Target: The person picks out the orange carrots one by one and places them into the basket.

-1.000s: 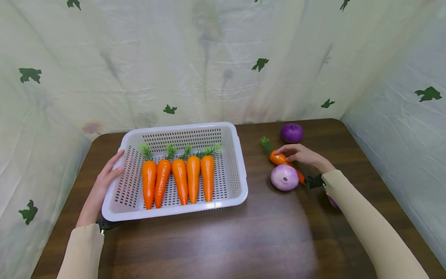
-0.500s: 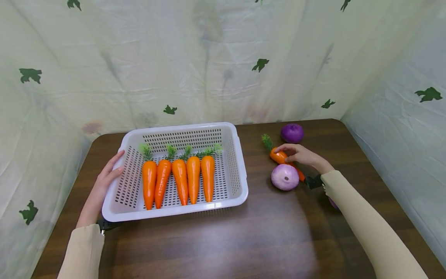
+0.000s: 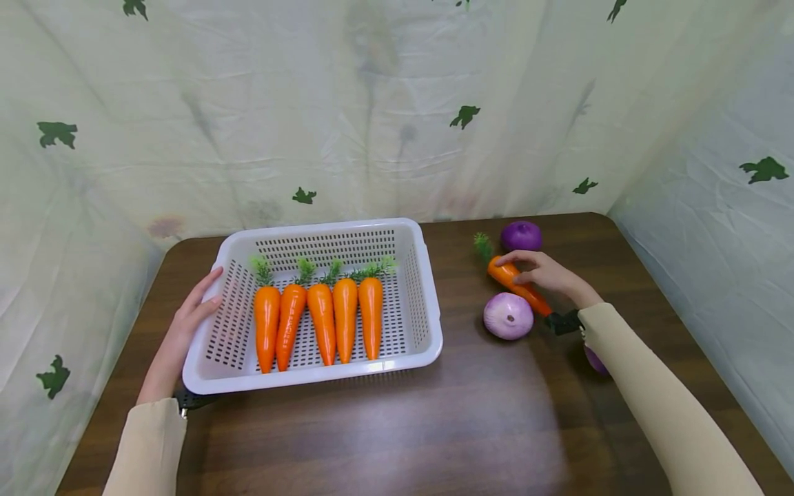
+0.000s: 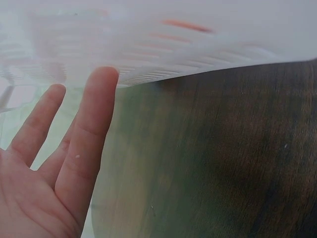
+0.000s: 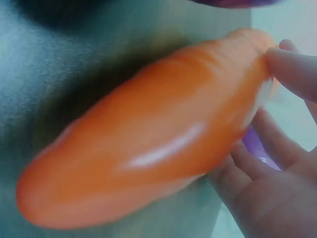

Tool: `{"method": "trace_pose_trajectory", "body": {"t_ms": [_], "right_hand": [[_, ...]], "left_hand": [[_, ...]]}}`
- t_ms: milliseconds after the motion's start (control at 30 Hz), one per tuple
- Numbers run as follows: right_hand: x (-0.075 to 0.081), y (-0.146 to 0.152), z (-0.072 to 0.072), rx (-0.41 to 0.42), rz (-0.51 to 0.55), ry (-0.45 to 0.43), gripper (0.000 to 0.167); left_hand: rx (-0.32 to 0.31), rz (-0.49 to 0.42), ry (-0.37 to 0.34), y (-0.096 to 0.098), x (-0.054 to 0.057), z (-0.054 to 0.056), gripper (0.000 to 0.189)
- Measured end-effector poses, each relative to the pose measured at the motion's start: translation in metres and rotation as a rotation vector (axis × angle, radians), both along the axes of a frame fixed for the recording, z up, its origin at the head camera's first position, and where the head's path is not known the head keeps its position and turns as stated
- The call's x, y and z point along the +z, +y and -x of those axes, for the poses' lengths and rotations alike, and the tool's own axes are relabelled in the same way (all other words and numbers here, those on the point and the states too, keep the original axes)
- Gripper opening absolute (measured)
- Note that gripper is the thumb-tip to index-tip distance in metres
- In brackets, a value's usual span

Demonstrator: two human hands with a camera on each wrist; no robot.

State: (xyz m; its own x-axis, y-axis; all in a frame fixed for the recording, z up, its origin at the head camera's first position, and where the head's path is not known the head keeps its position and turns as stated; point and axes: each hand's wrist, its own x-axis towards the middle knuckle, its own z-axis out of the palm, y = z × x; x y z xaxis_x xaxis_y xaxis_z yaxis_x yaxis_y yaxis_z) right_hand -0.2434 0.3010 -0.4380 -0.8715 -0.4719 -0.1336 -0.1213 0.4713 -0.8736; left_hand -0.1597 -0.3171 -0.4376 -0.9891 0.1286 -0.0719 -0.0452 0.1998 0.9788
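Note:
In the head view my right hand (image 3: 552, 275) pinches an orange carrot (image 3: 533, 300) near its thick end, thumb on one side and fingers on the other. Its green tuft (image 3: 482, 244) points toward the back. The right wrist view shows this carrot (image 5: 138, 134) slanting away from the fingertips, large and close. At the left, my left hand (image 3: 182, 327) rests with straight fingers against the side of a white perforated basket (image 3: 313, 375); the left wrist view has those fingertips right at the basket wall (image 4: 237, 34). Several carrots (image 3: 321, 324) lie side by side inside the basket, tufts toward the back.
A pale purple onion (image 3: 508, 317) sits just in front of the held carrot. Behind the right hand is a dark purple onion (image 3: 521, 235). Another purple thing (image 3: 595, 359) is partly hidden by the right sleeve. Curtains with leaf shapes (image 3: 464, 116) enclose the brown table (image 3: 397, 434).
My right hand has shifted the carrot slightly back and to the right, opening a gap from the pale onion. The left hand and basket have stayed in place.

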Motion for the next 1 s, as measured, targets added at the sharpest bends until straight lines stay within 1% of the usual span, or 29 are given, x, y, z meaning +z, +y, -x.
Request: {"method": "trace_pose_trajectory", "body": {"t_ms": [133, 300, 433, 567, 733, 900, 1000], "right_hand": [[0.006, 0.003, 0.000, -0.020, 0.039, -0.023, 0.039], [0.015, 0.004, -0.002, -0.045, 0.031, -0.017, 0.038], [0.022, 0.001, -0.003, -0.059, 0.049, -0.038, 0.039], [0.030, -0.005, -0.006, -0.068, 0.072, -0.048, 0.041], [0.039, -0.016, -0.009, -0.060, 0.091, -0.034, 0.042], [0.045, -0.025, -0.011, -0.043, 0.112, -0.021, 0.042], [0.048, -0.031, -0.012, -0.029, 0.121, -0.012, 0.043]], "left_hand": [[-0.004, -0.002, 0.006, 0.000, -0.001, -0.001, 0.055], [-0.010, -0.010, 0.012, -0.001, -0.001, -0.002, 0.055], [-0.012, 0.004, 0.015, -0.002, -0.002, -0.002, 0.055], [-0.013, -0.003, 0.016, -0.002, -0.002, -0.002, 0.055], [-0.012, -0.008, 0.014, -0.001, -0.002, -0.002, 0.055], [-0.003, 0.012, 0.001, -0.001, -0.001, -0.001, 0.055], [-0.002, -0.002, 0.007, -0.001, -0.001, 0.001, 0.055]]}}
